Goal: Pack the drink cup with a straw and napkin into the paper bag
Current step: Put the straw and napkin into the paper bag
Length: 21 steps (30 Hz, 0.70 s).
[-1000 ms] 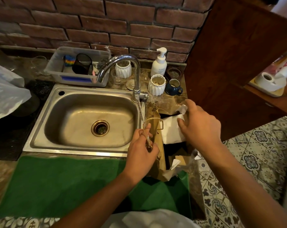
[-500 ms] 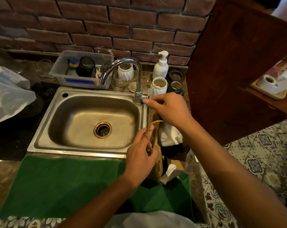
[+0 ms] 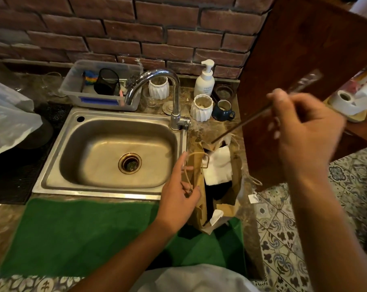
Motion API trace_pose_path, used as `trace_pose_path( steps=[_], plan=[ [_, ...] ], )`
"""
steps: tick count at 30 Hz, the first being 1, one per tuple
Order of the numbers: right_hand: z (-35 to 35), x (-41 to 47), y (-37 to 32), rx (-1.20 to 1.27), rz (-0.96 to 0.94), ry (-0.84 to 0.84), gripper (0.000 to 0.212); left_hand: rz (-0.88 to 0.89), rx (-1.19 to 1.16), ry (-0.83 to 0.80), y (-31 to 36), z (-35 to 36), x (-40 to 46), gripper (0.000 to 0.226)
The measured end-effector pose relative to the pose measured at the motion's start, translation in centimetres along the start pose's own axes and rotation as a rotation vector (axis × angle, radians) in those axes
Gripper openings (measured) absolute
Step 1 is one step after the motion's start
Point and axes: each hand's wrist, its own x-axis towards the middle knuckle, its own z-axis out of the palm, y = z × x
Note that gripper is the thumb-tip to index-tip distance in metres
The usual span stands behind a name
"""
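Where it pinched low, the right hand (image 3: 304, 131) now lifts the straw (image 3: 241, 125).

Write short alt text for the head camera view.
A right hand holds a wrapped straw above an open paper bag containing a white napkin; the left hand grips the bag's handle beside a steel sink.
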Motion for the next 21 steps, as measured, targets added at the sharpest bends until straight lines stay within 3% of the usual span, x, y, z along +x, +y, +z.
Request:
trace_pose_path(
  steps=[2,8,10,12,21],
  plan=[
    [-2.3,-0.8,-0.1,-0.007,0.017,-0.056,0.021,-0.052,-0.024,-0.024,-0.1,0.1,0.1,0.096],
    [-2.7,-5.3,3.4,-0.241,0.125,-0.455,0.003,-0.103,-0.069,-0.023,-0.2,0.6,0.3,0.092],
    [-1.8,-6.6,5.1,-0.356,0.162,-0.552,0.012,-0.109,-0.076,-0.018,-0.2,0.8,0.2,0.092],
    [-1.1,-7.6,6.4,-0.453,0.143,-0.595,0.023,-0.119,-0.074,-0.016,-0.1,0.9,0.2,0.092],
    [0.5,-8.1,8.2,-0.676,0.04,-0.748,0.024,-0.105,-0.032,-0.009,0.0,0.5,0.0,0.091]
  ],
)
